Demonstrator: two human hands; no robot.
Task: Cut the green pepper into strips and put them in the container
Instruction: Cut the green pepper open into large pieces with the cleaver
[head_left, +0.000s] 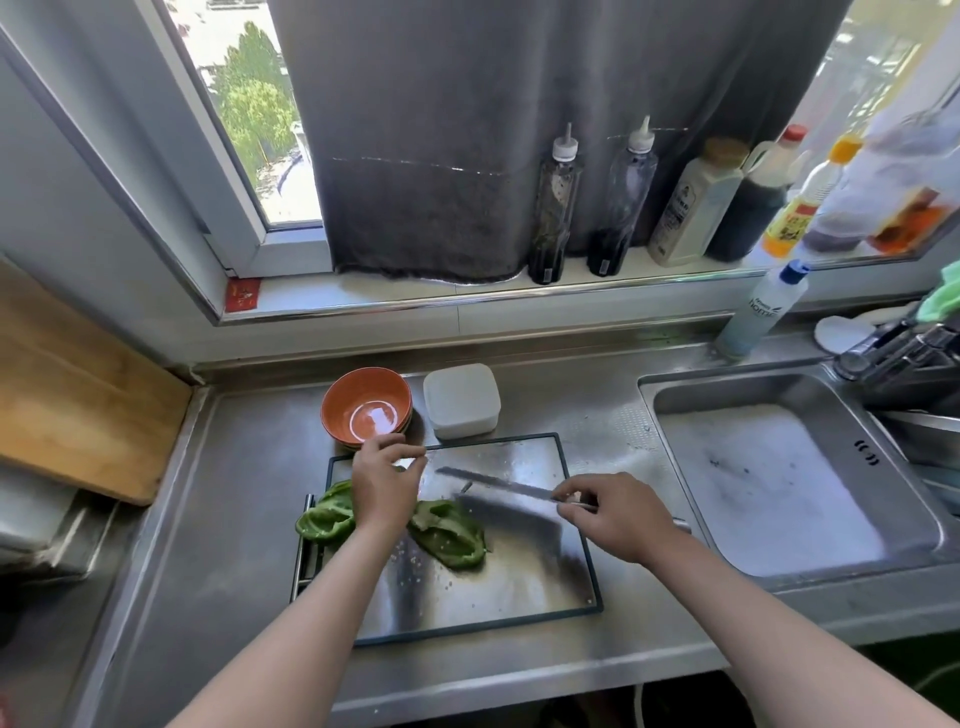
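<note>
The right hand (613, 514) grips a cleaver (498, 501), its blade just beside one green pepper half (449, 538) on the cutting board (467, 597). The left hand (384, 486) hovers with fingertips together; whether they pinch anything is unclear. The other half (324, 517) lies at the board's left edge, and the white container (461, 400) sits behind the board.

Orange bowl (366, 402) on the counter (234, 519); bottles (555, 208) (several, mixed) line the windowsill (395, 291) behind the sink (769, 483).

Cutting board (493, 587): polished, reflective metal. Countertop (234, 519): brushed, dull metal. Container (461, 400): matt white plastic. Bowl (363, 400): glossy orange glaze.
</note>
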